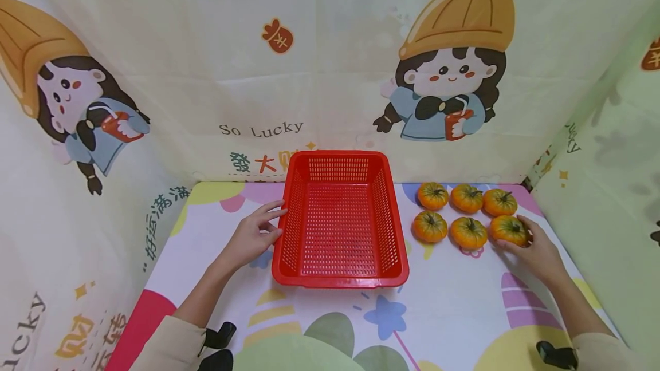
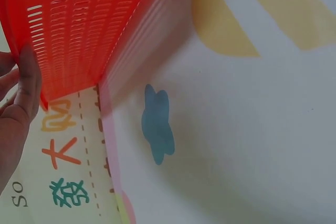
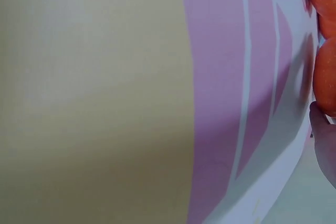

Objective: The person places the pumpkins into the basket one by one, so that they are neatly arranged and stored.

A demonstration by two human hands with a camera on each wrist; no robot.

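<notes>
Head view: I read my right hand (image 1: 538,252), the nearer, gripping the front-right pumpkin (image 1: 507,229), rightward of the basket (image 1: 337,231), whose left side my left hand (image 1: 254,237) touches, fingers loosely extended.

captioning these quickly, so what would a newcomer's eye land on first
The bright red basket would probably catch it first, in the centre of the head view, with the left hand touching its left side. Next come six orange pumpkins in two rows to its right, with the right hand gripping the front right one. Behind, a large cartoon figure in an orange hat stands out on the backdrop.
</notes>
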